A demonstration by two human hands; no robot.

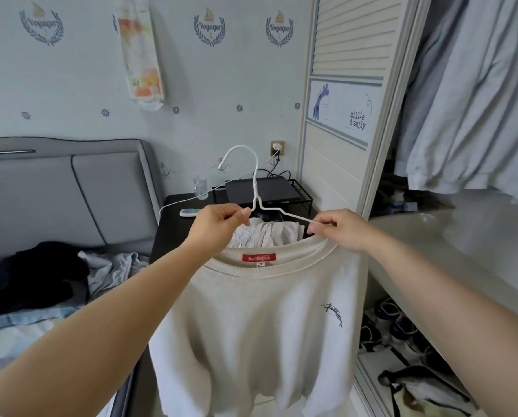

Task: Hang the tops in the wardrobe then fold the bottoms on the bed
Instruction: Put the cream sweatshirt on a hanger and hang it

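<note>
A cream sweatshirt with a red neck label hangs in front of me from a white wire hanger. My left hand pinches the hanger's left arm just below the twisted neck. My right hand pinches the hanger's right arm together with the collar edge. The open wardrobe is on the right, with pale garments hanging inside. On the bed at the left lies a heap of dark, grey and denim clothes.
A black bedside table stands behind the sweatshirt with a wire rack, a glass, a remote and a cable to the wall socket. The sliding wardrobe door is just right of it. Shoes and a bag sit on the wardrobe floor.
</note>
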